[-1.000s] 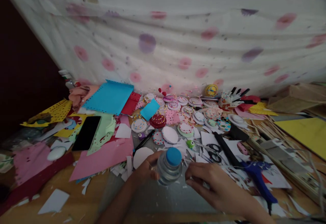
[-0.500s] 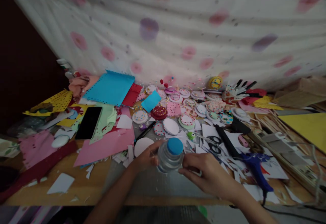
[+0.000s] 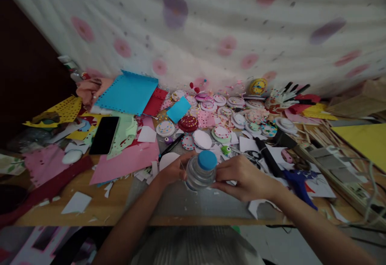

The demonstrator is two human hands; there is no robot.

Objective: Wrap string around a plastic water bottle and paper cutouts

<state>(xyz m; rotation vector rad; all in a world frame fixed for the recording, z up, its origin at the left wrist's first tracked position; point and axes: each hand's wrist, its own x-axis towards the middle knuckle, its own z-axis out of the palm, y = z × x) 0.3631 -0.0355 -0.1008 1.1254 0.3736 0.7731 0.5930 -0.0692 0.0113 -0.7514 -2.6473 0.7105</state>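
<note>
A clear plastic bottle (image 3: 197, 176) with a blue cap (image 3: 207, 160) stands upright over the grey mat (image 3: 177, 204) near the table's front edge. Around its left side wraps my left hand (image 3: 172, 171), fingers closed on it and partly hidden behind it. A thin pale line shows by those fingers. My right hand (image 3: 243, 177) is closed in a pinch, fingertips against the bottle's right side; what lies between them cannot be made out. Behind the bottle sit a white paper disc (image 3: 202, 139) and a green bead with an eye (image 3: 225, 150). Another white disc (image 3: 169, 160) lies beside my left hand.
Several decorated paper discs (image 3: 188, 123) crowd the table's back. A phone (image 3: 104, 135), pink sheet (image 3: 128, 163) and blue folder (image 3: 128, 94) lie left. On the right are scissors (image 3: 253, 158), a blue glue gun (image 3: 298, 184), a power strip (image 3: 328, 168) and cables.
The camera view has tilted downward, so the table and both hands sit higher in the picture. The bottle remains between my hands, with little change in the grip.
</note>
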